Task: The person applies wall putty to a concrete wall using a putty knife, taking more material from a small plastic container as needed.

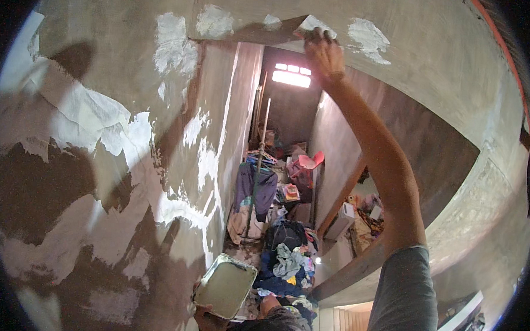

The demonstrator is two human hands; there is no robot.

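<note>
My right hand (324,54) reaches high onto the grey wall above an opening. Its fingers are closed on a flat putty scraper (308,28), whose blade lies against the wall; the handle is hidden. White putty patches (368,40) mark the wall on both sides of it. Low down, my left hand (209,325) is partly seen in shadow at the lower edge of a rectangular tray (226,287), gripping it. The tray is tilted toward me, and its inside looks pale grey-green. Whether putty lies in it I cannot tell.
The left wall (55,227) carries broad white smears. Through the opening, a clothes pile (287,261), a pole stand with hanging clothes (256,183) and a pink object (311,160) crowd a narrow room. A lit vent (292,78) shows at its far end.
</note>
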